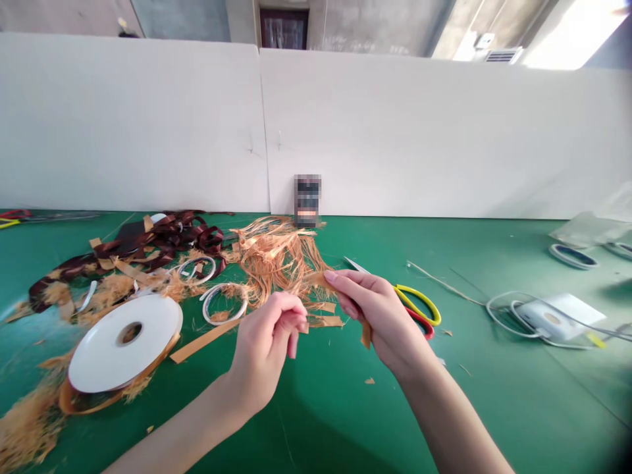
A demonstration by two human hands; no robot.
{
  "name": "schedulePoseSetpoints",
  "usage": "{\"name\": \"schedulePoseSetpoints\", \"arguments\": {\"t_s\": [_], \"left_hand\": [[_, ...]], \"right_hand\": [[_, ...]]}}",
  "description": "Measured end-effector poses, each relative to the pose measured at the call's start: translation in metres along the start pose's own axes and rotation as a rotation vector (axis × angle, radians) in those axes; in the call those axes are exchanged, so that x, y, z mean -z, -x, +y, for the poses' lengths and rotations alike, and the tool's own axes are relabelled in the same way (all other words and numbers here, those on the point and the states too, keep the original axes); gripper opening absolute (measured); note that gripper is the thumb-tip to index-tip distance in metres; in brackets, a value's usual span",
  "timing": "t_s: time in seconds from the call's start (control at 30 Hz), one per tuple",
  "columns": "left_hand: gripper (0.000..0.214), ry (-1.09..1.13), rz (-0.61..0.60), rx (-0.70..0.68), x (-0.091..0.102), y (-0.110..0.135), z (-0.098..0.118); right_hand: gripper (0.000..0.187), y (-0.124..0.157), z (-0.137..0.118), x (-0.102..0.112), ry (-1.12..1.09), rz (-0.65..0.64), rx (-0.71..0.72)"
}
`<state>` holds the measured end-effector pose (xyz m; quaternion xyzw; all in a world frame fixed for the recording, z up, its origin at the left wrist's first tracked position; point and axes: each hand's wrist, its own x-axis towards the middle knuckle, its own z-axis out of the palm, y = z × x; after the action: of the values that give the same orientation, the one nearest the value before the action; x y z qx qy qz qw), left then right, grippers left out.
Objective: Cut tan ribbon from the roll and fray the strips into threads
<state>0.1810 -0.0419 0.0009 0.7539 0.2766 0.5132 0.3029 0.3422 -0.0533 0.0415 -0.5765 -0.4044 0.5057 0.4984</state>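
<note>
My left hand [269,342] and my right hand [378,316] are raised over the green table [345,408], both pinching a strip of orange ribbon [316,309]. The left fingers pinch a thin frayed end; the right hand is closed on the strip, whose tail [366,334] hangs below the palm. Behind the hands lies a tangle of frayed orange ribbon threads [276,260]. A white ribbon spool [123,342] lies at the left. Scissors with yellow and red handles [419,306] lie just right of my right hand.
Dark brown ribbon pieces [162,240] and white rings [224,303] lie at the back left. Orange fluff [24,428] covers the near left. A white device with cables [548,316] sits at the right. A white partition [395,131] closes the table's far side.
</note>
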Motion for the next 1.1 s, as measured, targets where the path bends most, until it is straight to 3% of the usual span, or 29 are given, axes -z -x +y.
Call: {"name": "schedulePoseSetpoints", "arguments": {"t_s": [0.07, 0.2, 0.33, 0.43, 0.67, 0.77, 0.9, 1.0, 1.1], "left_hand": [[0.021, -0.19, 0.041, -0.054, 0.002, 0.0, -0.001], [0.042, -0.568, 0.023, -0.314, 0.007, -0.004, -0.004], [0.021, -0.864, 0.06, -0.446, 0.01, -0.005, -0.006], [0.005, -0.834, 0.006, -0.481, 0.011, -0.001, -0.004], [0.026, -0.353, -0.191, -0.347, 0.018, 0.005, 0.01], [0.031, 0.057, -0.337, -0.147, 0.018, 0.009, 0.012], [0.033, 0.627, -0.407, 0.434, 0.015, 0.019, 0.006], [0.035, 0.598, -0.555, 0.766, 0.015, 0.023, 0.003], [0.031, 0.309, -0.752, 0.855, 0.018, 0.022, 0.005]], "right_hand": [[0.035, 0.001, -0.001, -0.001, -0.009, -0.003, -0.004], [0.03, 0.004, 0.0, -0.003, -0.045, -0.053, -0.006], [0.028, 0.006, 0.0, -0.002, -0.06, -0.053, -0.006], [0.029, 0.005, 0.0, 0.0, -0.051, -0.022, -0.007], [0.034, 0.0, 0.004, 0.002, -0.055, 0.009, -0.006], [0.036, -0.001, 0.007, 0.001, -0.062, -0.017, -0.015], [0.037, -0.003, 0.01, 0.005, -0.05, -0.026, 0.003], [0.032, -0.006, 0.013, 0.01, -0.071, 0.005, 0.014], [0.029, -0.01, 0.016, 0.015, -0.107, 0.034, -0.001]]}}
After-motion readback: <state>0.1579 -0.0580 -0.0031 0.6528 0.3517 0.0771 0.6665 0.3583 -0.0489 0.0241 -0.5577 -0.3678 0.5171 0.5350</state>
